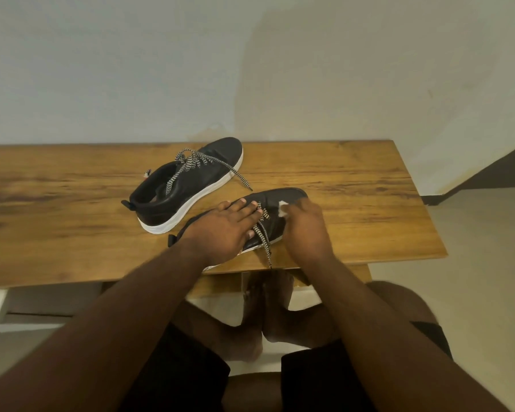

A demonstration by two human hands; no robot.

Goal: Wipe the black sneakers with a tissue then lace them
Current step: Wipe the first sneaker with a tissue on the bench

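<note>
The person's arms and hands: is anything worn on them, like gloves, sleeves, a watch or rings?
Nothing shows on them. The left hand and the right hand are bare, with no gloves or rings in sight. Both forearms are uncovered up to the picture's lower edge, with no sleeve, watch or band. The fingernails are short and plain.

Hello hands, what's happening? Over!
Left hand steadies near sneaker. Right hand wipes it with tissue. Far sneaker waits, laces loose. Nothing blocking.

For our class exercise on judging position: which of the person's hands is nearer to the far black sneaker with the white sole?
Left. The left hand lies just this side of the far black sneaker; the right hand is farther right, holding a white tissue.
</note>
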